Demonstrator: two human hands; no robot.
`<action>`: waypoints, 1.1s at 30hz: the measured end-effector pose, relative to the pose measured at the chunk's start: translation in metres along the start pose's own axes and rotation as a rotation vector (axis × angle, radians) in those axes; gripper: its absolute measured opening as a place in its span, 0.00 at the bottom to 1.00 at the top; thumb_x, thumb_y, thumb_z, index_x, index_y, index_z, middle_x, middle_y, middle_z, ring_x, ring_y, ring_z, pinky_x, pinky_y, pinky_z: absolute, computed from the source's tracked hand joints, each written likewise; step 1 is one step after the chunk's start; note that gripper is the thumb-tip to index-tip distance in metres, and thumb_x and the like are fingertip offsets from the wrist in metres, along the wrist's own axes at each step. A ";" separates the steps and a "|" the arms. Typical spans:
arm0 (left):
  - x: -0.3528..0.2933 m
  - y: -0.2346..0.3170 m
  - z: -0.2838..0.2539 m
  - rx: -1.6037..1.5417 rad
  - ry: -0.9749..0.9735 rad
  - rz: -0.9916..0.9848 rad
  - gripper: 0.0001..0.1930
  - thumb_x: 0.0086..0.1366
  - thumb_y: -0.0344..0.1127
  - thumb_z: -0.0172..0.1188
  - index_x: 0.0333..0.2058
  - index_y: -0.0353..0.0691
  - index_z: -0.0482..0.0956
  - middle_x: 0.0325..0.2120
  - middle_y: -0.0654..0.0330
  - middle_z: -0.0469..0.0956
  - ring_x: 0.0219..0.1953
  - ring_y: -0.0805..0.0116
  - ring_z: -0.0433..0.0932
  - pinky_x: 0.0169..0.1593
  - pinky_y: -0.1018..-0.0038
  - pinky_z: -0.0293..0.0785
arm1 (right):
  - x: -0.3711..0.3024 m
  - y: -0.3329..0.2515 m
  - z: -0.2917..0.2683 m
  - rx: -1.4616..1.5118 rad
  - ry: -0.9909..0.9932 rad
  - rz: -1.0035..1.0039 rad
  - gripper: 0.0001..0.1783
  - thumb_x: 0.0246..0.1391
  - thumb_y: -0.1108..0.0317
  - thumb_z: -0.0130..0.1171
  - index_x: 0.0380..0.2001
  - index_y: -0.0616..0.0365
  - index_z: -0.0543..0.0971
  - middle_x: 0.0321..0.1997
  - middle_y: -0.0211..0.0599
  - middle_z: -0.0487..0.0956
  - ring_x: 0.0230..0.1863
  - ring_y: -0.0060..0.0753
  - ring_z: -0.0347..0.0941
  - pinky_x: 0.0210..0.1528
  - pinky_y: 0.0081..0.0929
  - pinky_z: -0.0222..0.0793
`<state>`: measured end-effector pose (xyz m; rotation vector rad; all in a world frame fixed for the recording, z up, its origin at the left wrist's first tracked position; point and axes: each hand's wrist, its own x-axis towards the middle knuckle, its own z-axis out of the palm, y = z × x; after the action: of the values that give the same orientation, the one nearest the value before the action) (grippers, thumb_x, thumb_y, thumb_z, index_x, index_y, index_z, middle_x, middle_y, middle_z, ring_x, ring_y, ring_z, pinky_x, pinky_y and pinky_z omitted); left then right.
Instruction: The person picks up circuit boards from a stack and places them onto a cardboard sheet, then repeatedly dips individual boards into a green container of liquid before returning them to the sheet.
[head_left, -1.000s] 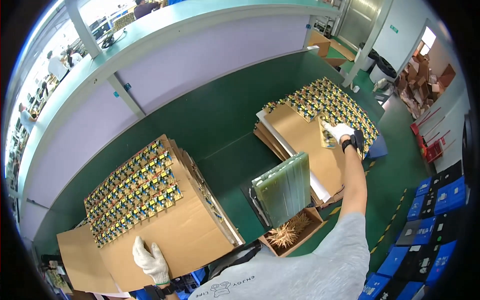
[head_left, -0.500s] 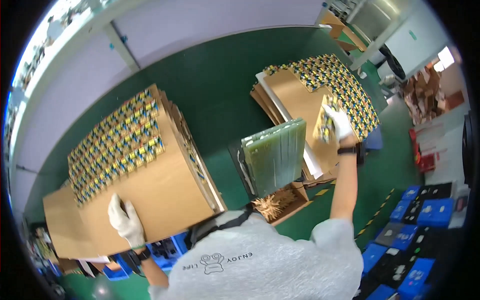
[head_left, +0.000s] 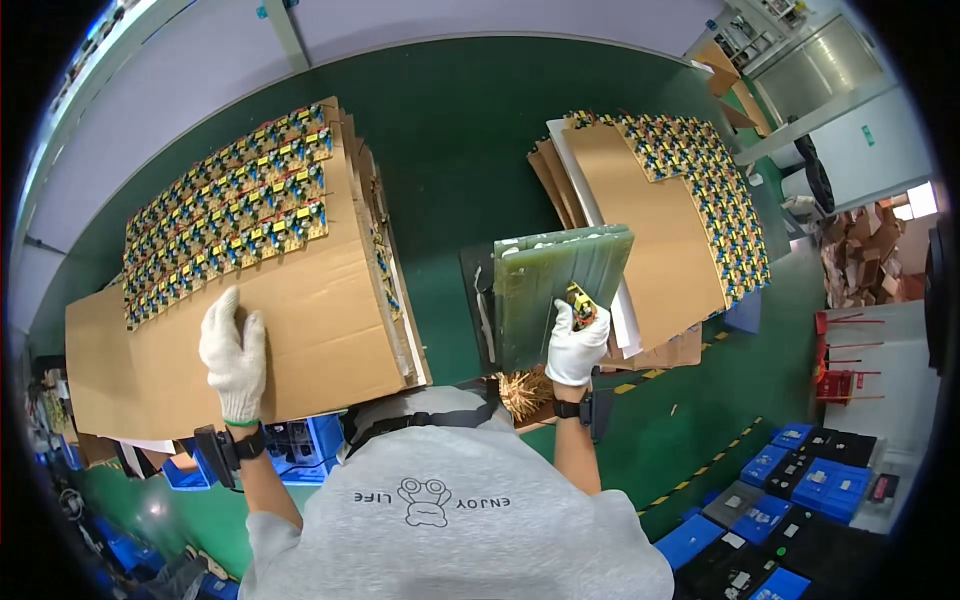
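Dark green matting covers the long workbench (head_left: 450, 130) in front of you, with a pale partition wall running behind it and blue and black plastic bins (head_left: 790, 500) stacked on the floor to your right. Your left hand (head_left: 234, 352), in a white knit glove, lies flat and open, fingers spread, on the bare part of a large brown cardboard sheet (head_left: 300, 310) that tops a stack at the left of the bench; rows of small yellow and blue circuit boards (head_left: 220, 225) cover the far half of that sheet. Your right hand (head_left: 577, 342), also gloved in white, is closed around one small yellow circuit board (head_left: 581, 304), pinching it between thumb and fingers so that it stands up above the knuckles. You hold that board right against the near right edge of a green rectangular fixture plate (head_left: 555, 285), which stands tilted in the middle of the bench between the two stacks. Just below the plate sits a brown box with a bristling cluster of thin golden pins (head_left: 522, 392). Further right lies a second stack of brown cardboard sheets (head_left: 640, 230), its far and right edges lined with more small circuit boards (head_left: 720, 200). A black band wraps each of your wrists.
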<state>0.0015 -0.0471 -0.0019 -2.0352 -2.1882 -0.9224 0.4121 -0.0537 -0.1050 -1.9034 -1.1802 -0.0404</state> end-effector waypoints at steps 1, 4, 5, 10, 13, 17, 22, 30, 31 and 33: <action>0.004 0.007 0.003 -0.015 -0.019 0.043 0.21 0.59 0.29 0.62 0.52 0.34 0.74 0.44 0.47 0.76 0.46 0.52 0.76 0.52 0.63 0.72 | 0.005 -0.002 -0.001 0.000 0.002 0.002 0.19 0.49 0.64 0.70 0.37 0.63 0.74 0.31 0.40 0.79 0.29 0.35 0.74 0.36 0.32 0.71; 0.007 0.024 0.013 -0.020 -0.062 0.056 0.22 0.58 0.30 0.62 0.52 0.35 0.74 0.45 0.48 0.76 0.48 0.50 0.75 0.53 0.62 0.70 | 0.011 -0.007 -0.006 0.080 -0.040 0.158 0.25 0.47 0.55 0.72 0.39 0.63 0.75 0.29 0.41 0.80 0.28 0.35 0.76 0.34 0.31 0.72; 0.008 0.030 0.015 -0.034 -0.078 0.080 0.22 0.58 0.30 0.62 0.52 0.36 0.74 0.45 0.48 0.76 0.49 0.50 0.75 0.54 0.62 0.70 | 0.012 -0.006 -0.006 0.077 -0.039 0.163 0.25 0.47 0.55 0.72 0.39 0.63 0.75 0.29 0.41 0.80 0.28 0.35 0.76 0.34 0.31 0.72; 0.010 0.038 0.030 -0.055 -0.055 0.175 0.22 0.56 0.30 0.64 0.50 0.36 0.74 0.45 0.48 0.76 0.48 0.49 0.74 0.53 0.58 0.69 | 0.017 0.007 0.000 0.210 -0.047 0.147 0.25 0.46 0.53 0.72 0.35 0.63 0.74 0.26 0.40 0.78 0.25 0.35 0.74 0.31 0.32 0.71; 0.011 0.036 0.031 -0.013 -0.041 0.220 0.21 0.58 0.29 0.62 0.51 0.35 0.74 0.45 0.47 0.75 0.48 0.49 0.74 0.53 0.61 0.70 | 0.031 0.024 0.004 0.088 -0.058 0.040 0.24 0.48 0.52 0.69 0.33 0.63 0.74 0.26 0.45 0.77 0.28 0.46 0.74 0.34 0.38 0.69; 0.011 0.041 0.033 -0.021 -0.038 0.235 0.20 0.56 0.30 0.63 0.48 0.36 0.75 0.43 0.48 0.76 0.47 0.46 0.73 0.53 0.58 0.69 | 0.023 0.021 0.009 -0.014 0.015 -0.018 0.24 0.56 0.51 0.61 0.40 0.64 0.73 0.29 0.53 0.78 0.31 0.54 0.77 0.34 0.43 0.71; 0.006 0.038 0.038 0.014 -0.018 0.233 0.19 0.57 0.32 0.62 0.48 0.37 0.75 0.43 0.47 0.75 0.48 0.46 0.73 0.54 0.56 0.68 | 0.014 0.007 0.010 -0.055 -0.049 0.352 0.29 0.65 0.51 0.49 0.51 0.71 0.70 0.40 0.67 0.77 0.41 0.65 0.74 0.42 0.45 0.69; 0.000 0.032 0.031 -0.077 0.006 0.124 0.29 0.54 0.35 0.67 0.54 0.36 0.72 0.46 0.48 0.76 0.50 0.50 0.74 0.54 0.60 0.69 | 0.009 -0.012 -0.023 0.785 -0.227 0.420 0.24 0.66 0.54 0.45 0.54 0.64 0.69 0.42 0.37 0.77 0.40 0.28 0.73 0.43 0.28 0.71; -0.002 0.042 0.031 -0.285 0.006 0.105 0.33 0.51 0.35 0.69 0.56 0.35 0.70 0.46 0.49 0.76 0.50 0.53 0.74 0.53 0.61 0.70 | 0.011 -0.035 -0.033 0.896 -0.307 0.433 0.23 0.65 0.60 0.50 0.57 0.63 0.68 0.43 0.36 0.77 0.41 0.27 0.73 0.44 0.26 0.71; -0.005 0.065 0.025 -0.617 -0.080 0.089 0.40 0.45 0.36 0.73 0.58 0.35 0.67 0.46 0.50 0.76 0.48 0.57 0.76 0.51 0.64 0.73 | 0.008 -0.058 -0.037 0.577 -0.426 0.055 0.32 0.51 0.70 0.62 0.60 0.60 0.66 0.37 0.37 0.78 0.37 0.28 0.76 0.41 0.25 0.73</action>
<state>0.0712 -0.0427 0.0018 -2.4091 -1.9900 -1.6962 0.3880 -0.0638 -0.0406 -1.4572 -1.2412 0.6935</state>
